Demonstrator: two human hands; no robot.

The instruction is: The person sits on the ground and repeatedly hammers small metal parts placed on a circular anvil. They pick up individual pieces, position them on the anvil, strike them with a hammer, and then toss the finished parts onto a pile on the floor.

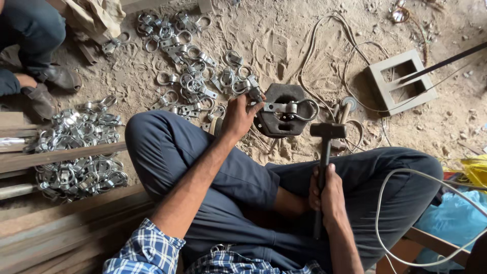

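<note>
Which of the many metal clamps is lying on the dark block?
The clamp beside the left hand, alone on the block; the others lie in sand piles.

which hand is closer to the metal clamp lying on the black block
Left. The left hand touches the metal clamp at its near end on the black block. The right hand is farther back over the lap, gripping the hammer handle.

A single camera, worn on the person's head, looks steeply down over the checked shirt (147, 251) and crossed legs (243, 187) to the sandy floor (284, 35). It sits close: the hands, left (238, 117) and right (327, 195), fill the middle, with the block (281, 109) just beyond them. The far edge takes in a metal frame (401, 81) at right and another person's feet (48, 83) at left.
</note>
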